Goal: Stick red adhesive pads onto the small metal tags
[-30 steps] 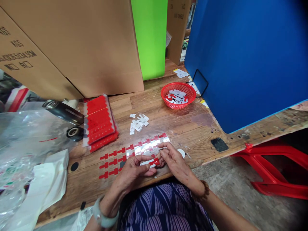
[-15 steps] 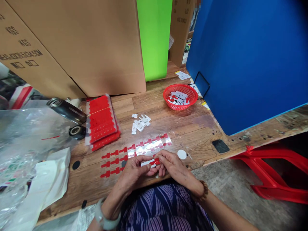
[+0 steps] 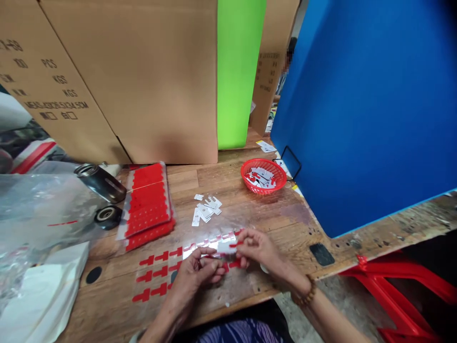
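Note:
A clear sheet with rows of red T-shaped stickers (image 3: 160,272) lies flat on the table under my hands. My right hand (image 3: 259,250) is closed in a pinch over the sheet's right part, with a small red sticker (image 3: 235,245) at its fingertips. Beside it, my left hand (image 3: 202,271) hovers over the middle of the sheet, thumb and fingers curled together. What those fingers hold, if anything, is hidden. Glare whitens the sheet between the two hands. Beyond it is a small pile of white cut cards (image 3: 206,211).
A red plastic basket (image 3: 263,186) holds white cards and red bits. Red sticker sheets (image 3: 148,202) are stacked at left, near a dark flask (image 3: 102,183) and a black tape roll (image 3: 107,216). Cardboard boxes (image 3: 160,85) and a blue panel (image 3: 364,119) border the table.
My hands have moved apart; earlier they held a white card with a red piece together. The right hand now pinches red over the sheet. The view has tilted upward.

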`<action>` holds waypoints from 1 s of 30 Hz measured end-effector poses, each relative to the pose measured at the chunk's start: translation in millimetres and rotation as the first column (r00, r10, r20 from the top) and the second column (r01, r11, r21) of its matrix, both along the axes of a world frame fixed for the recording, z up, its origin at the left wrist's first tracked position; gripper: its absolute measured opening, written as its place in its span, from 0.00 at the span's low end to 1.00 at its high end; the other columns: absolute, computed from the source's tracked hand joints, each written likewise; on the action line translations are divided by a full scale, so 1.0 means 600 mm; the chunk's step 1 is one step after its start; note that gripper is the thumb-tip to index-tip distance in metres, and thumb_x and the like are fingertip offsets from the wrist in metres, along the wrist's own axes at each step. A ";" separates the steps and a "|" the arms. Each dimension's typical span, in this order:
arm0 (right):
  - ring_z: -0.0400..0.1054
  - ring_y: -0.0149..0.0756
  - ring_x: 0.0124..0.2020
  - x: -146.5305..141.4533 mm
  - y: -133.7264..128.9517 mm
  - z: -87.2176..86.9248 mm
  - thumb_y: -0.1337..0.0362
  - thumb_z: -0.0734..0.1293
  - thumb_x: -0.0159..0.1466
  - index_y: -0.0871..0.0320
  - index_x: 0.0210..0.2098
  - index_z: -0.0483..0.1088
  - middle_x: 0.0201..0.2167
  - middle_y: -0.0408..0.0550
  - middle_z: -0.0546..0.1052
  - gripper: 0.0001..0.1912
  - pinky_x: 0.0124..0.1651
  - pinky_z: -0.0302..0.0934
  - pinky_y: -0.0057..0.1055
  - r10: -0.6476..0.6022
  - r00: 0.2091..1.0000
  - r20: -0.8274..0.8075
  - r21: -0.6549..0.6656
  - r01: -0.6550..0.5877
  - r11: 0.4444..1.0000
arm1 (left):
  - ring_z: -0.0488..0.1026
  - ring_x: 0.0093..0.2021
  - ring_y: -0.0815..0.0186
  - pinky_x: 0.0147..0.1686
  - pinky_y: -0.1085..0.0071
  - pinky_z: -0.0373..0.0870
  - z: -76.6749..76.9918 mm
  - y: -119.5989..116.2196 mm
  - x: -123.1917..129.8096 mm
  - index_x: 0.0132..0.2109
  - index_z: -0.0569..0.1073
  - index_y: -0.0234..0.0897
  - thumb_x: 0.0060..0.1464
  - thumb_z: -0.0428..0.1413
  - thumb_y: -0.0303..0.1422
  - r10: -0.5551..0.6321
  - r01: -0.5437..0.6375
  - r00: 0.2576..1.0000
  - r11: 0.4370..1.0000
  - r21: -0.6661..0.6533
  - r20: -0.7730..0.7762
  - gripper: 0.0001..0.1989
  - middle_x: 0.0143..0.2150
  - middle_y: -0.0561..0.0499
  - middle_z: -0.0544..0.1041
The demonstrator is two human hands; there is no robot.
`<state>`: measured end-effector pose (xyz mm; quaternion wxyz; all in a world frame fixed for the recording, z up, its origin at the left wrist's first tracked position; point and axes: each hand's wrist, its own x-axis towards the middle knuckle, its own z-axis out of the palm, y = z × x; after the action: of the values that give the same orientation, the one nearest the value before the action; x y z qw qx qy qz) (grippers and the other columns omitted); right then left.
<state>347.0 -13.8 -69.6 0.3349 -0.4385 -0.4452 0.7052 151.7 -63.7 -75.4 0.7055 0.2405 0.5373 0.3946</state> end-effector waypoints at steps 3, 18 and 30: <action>0.67 0.26 0.21 0.040 0.060 0.038 0.61 0.73 0.52 0.58 0.32 0.66 0.22 0.40 0.75 0.14 0.26 0.62 0.23 -0.341 0.925 -0.169 0.090 0.359 0.929 | 0.77 0.35 0.66 0.38 0.73 0.72 -0.003 -0.001 -0.003 0.41 0.71 0.33 0.39 0.67 0.39 0.045 -0.041 0.996 0.998 0.047 -0.079 0.23 0.37 0.45 0.79; 0.66 0.37 0.38 -0.105 0.186 -0.031 0.67 0.65 0.58 0.60 0.30 0.70 0.33 0.49 0.74 0.03 0.44 0.58 0.32 -0.293 0.776 0.558 0.605 -0.139 0.784 | 0.75 0.23 0.69 0.24 0.74 0.69 -0.055 0.003 0.001 0.33 0.70 0.31 0.39 0.63 0.46 -0.090 0.110 0.972 0.991 0.081 -0.217 0.22 0.31 0.49 0.76; 0.66 0.33 0.26 -0.152 0.234 -0.040 0.75 0.67 0.48 0.59 0.16 0.61 0.18 0.45 0.70 0.11 0.26 0.53 0.25 -0.155 0.724 0.672 0.387 -0.165 0.907 | 0.75 0.23 0.69 0.23 0.76 0.69 -0.055 0.001 -0.003 0.31 0.70 0.31 0.40 0.63 0.47 -0.084 0.106 0.969 0.991 0.084 -0.231 0.22 0.29 0.49 0.76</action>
<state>255.8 126.6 -93.9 0.2295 -0.5846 -0.6798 0.3787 150.1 -63.1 -108.5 0.6454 0.3427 0.5828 0.3556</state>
